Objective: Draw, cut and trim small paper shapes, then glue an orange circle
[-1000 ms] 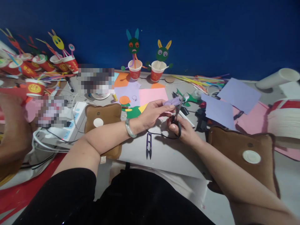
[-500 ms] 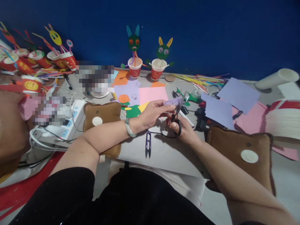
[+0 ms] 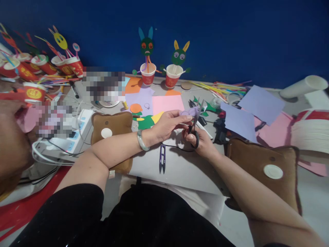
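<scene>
Snips nearest; beyond and to their right, gripping scissors, slightly parted, in the right hand; farther beyond the snips, pinching purple paper in the left hand. Apparently cutting the paper, probably needing a steady pinch while closing the scissors.

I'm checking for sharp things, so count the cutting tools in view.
2: the scissors in the right hand, and the snips lying on the table in front of the person. Others may be hidden in the clutter.
</scene>
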Action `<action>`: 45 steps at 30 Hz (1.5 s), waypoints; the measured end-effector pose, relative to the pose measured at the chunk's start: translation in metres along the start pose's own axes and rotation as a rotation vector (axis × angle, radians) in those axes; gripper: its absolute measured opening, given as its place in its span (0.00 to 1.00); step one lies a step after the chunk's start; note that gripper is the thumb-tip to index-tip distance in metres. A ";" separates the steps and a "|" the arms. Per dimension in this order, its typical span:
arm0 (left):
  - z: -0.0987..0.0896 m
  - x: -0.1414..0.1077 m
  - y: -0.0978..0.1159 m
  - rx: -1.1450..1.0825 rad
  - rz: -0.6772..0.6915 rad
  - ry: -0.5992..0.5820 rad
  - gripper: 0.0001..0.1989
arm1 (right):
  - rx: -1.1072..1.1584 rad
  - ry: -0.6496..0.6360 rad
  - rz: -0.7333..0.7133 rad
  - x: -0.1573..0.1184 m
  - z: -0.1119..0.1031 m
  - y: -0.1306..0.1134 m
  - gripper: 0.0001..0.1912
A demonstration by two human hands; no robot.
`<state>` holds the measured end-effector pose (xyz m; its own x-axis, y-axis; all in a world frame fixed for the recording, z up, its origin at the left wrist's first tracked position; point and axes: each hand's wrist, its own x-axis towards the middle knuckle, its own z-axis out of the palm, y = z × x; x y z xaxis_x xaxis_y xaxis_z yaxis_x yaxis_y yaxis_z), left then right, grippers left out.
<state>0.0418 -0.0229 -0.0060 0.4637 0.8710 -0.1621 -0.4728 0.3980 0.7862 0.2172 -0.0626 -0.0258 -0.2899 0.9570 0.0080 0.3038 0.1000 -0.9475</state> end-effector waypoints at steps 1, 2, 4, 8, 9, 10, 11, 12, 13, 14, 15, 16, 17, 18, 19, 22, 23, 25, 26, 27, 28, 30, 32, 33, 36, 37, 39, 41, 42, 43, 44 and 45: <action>0.000 0.000 0.000 -0.004 0.000 0.002 0.16 | -0.002 0.000 -0.003 0.000 0.000 0.000 0.39; 0.000 0.000 0.000 -0.008 0.001 0.003 0.16 | -0.003 -0.001 -0.003 0.000 0.000 0.000 0.39; 0.000 0.000 0.000 -0.016 0.001 0.000 0.15 | 0.003 -0.001 0.001 0.000 0.000 0.001 0.40; 0.000 0.001 -0.001 -0.034 0.009 -0.009 0.17 | 0.023 0.001 0.008 0.000 0.000 0.002 0.39; 0.000 0.001 0.000 -0.035 0.010 -0.011 0.18 | 0.027 0.002 0.008 0.000 0.000 0.002 0.39; 0.000 0.001 0.000 -0.035 0.010 -0.014 0.18 | 0.028 0.001 0.011 -0.001 0.000 0.001 0.39; -0.001 0.001 0.000 -0.034 0.010 -0.019 0.19 | 0.029 0.001 0.014 -0.001 0.000 0.001 0.38; -0.001 0.001 0.000 -0.033 0.009 -0.023 0.19 | 0.029 0.000 0.015 -0.001 0.000 0.001 0.38; -0.001 0.001 0.000 -0.034 0.008 -0.026 0.20 | 0.029 0.001 0.015 -0.001 0.000 0.000 0.39; -0.001 0.001 0.000 -0.036 0.008 -0.026 0.20 | 0.027 -0.001 0.015 -0.001 0.000 0.000 0.39; -0.002 0.001 0.000 -0.037 0.006 -0.025 0.20 | 0.023 -0.003 0.013 -0.001 0.000 0.000 0.39; -0.002 0.001 0.000 -0.039 0.004 -0.023 0.19 | 0.020 -0.004 0.011 -0.001 0.000 -0.001 0.39; -0.002 0.001 0.000 -0.041 0.003 -0.019 0.19 | 0.018 -0.004 0.009 -0.001 0.000 -0.001 0.38; -0.002 0.002 0.000 -0.041 0.000 -0.016 0.18 | 0.014 -0.005 0.007 -0.001 0.000 -0.001 0.38; -0.002 0.002 0.000 -0.041 -0.002 -0.013 0.17 | 0.010 -0.007 0.006 -0.001 -0.001 -0.001 0.38; -0.002 0.002 0.001 -0.041 -0.003 -0.013 0.16 | -0.002 -0.005 -0.003 -0.001 -0.001 -0.002 0.38; -0.002 0.001 0.002 -0.041 -0.001 -0.014 0.16 | -0.008 -0.003 -0.007 -0.001 -0.001 -0.002 0.38; -0.002 0.001 0.002 -0.043 0.003 -0.016 0.17 | -0.017 -0.001 -0.019 -0.001 -0.001 -0.003 0.38; -0.001 0.001 0.002 -0.042 0.004 -0.017 0.18 | -0.021 0.000 -0.022 -0.001 -0.001 -0.003 0.38; -0.001 0.001 0.002 -0.040 0.004 -0.018 0.19 | -0.024 0.000 -0.022 -0.001 -0.001 -0.003 0.38; -0.001 0.001 0.002 -0.039 0.004 -0.019 0.20 | -0.026 0.001 -0.022 -0.001 -0.001 -0.003 0.38; -0.001 0.001 0.002 -0.034 0.003 -0.021 0.21 | -0.027 0.002 -0.017 -0.001 -0.001 -0.003 0.38; -0.001 0.001 0.002 -0.026 0.002 -0.022 0.22 | -0.022 0.008 -0.018 -0.001 0.000 -0.001 0.38; -0.001 0.001 0.002 -0.022 0.000 -0.023 0.22 | -0.019 0.012 -0.021 -0.001 0.000 -0.001 0.38; -0.002 0.001 0.002 -0.011 -0.005 -0.026 0.22 | -0.028 0.018 -0.027 -0.001 0.000 0.000 0.38; -0.002 0.001 0.002 -0.009 -0.005 -0.026 0.22 | -0.034 0.016 -0.026 -0.001 0.000 -0.001 0.38; -0.001 0.000 0.003 -0.005 -0.003 -0.025 0.22 | -0.046 0.013 -0.019 -0.002 -0.001 -0.002 0.39; -0.001 0.000 0.003 0.002 -0.001 -0.026 0.22 | -0.057 0.011 -0.009 -0.002 -0.002 -0.005 0.39; -0.001 0.000 0.003 0.007 -0.001 -0.027 0.21 | -0.064 0.012 -0.003 -0.002 -0.002 -0.006 0.39; -0.001 0.000 0.004 0.012 -0.001 -0.029 0.20 | -0.071 0.012 0.002 -0.002 -0.003 -0.007 0.39; -0.002 -0.001 0.004 0.016 0.000 -0.032 0.19 | -0.076 0.010 0.008 -0.002 -0.003 -0.008 0.39; -0.002 -0.001 0.004 0.016 0.001 -0.034 0.19 | -0.077 0.010 0.014 -0.002 -0.004 -0.009 0.39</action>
<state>0.0383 -0.0214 -0.0038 0.4883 0.8612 -0.1413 -0.4611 0.3921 0.7960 0.2184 -0.0647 -0.0164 -0.2764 0.9610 -0.0011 0.3768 0.1074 -0.9200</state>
